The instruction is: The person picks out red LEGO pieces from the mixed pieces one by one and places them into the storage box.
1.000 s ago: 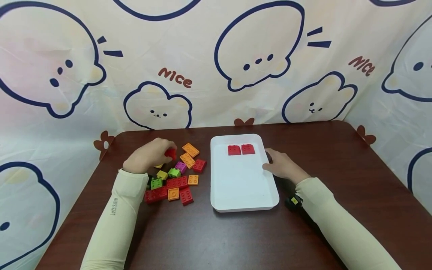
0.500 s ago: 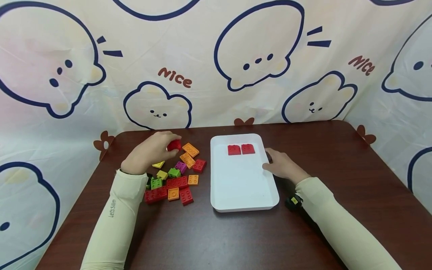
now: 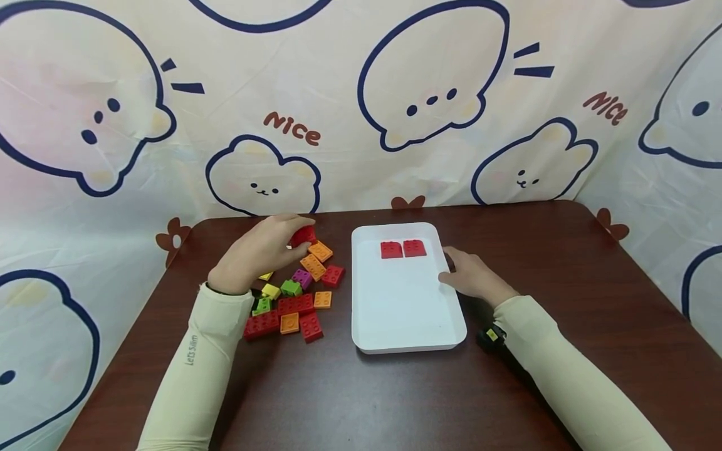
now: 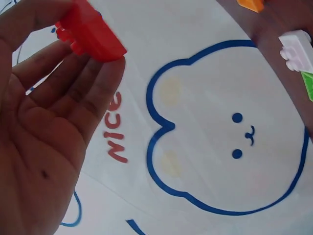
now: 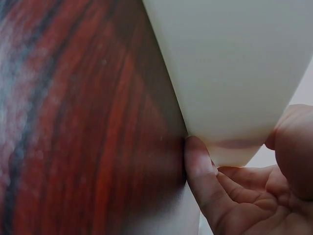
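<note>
My left hand point(image 3: 259, 252) pinches a red toy brick point(image 3: 303, 235) between thumb and fingers, above the far end of a pile of bricks. In the left wrist view the same red brick point(image 4: 90, 30) shows its studs toward the thumb side. On the right, my right hand point(image 3: 474, 274) grips the side of a white tray point(image 3: 406, 313), thumb at the rim. The right wrist view has the fingers point(image 5: 208, 181) against the tray's outer wall point(image 5: 234, 73). Inside the tray, near its far end, lie two red bricks, a left one point(image 3: 392, 250) and a right one point(image 3: 414, 248).
Left of the tray, orange bricks point(image 3: 313, 267), red bricks point(image 3: 296, 305), a purple brick point(image 3: 302, 279), green bricks point(image 3: 291, 288) and a yellow brick point(image 3: 271, 291) lie loose on the dark wooden table point(image 3: 338, 401). A printed cloth point(image 3: 350, 175) hangs behind the table.
The left hand has carried the red brick up from the pile and to the right, toward the tray. The right hand and the tray have stayed in place.
</note>
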